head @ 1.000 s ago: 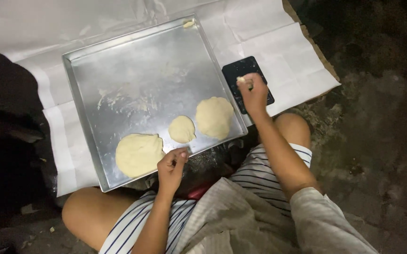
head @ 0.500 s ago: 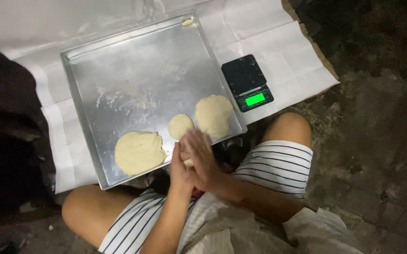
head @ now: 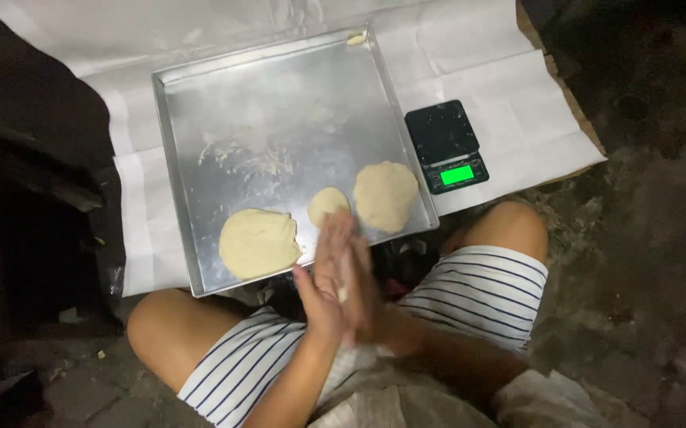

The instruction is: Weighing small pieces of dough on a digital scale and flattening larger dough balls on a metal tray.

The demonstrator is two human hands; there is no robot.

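Palm against palm, the left hand (head: pixel 323 277) and right hand (head: pixel 363 281) form a flat, closed grip with fingers straight and pointing away from the body; a pale speck shows between the palms, which looks like a small piece of dough being pressed or rolled there, though how much is held cannot be told. Just beyond the fingertips lies the small round piece of pale dough (head: pixel 328 204), near the front edge of the square, shiny metal baking tray (head: pixel 200 103). Beyond the grip and to its left sits the broad flattened disc of pale dough (head: pixel 258 242); beyond and to its right sits the second flattened disc of pale dough (head: pixel 385 196). All three rest along the tray's near side, probably to stay within easy reach. Farther right, off the tray, stands the black digital kitchen scale with a lit green display (head: pixel 447 146), close enough for weighing portions. White paper sheets (head: pixel 485 63) lie under tray and scale, likely to keep them off the dark floor.
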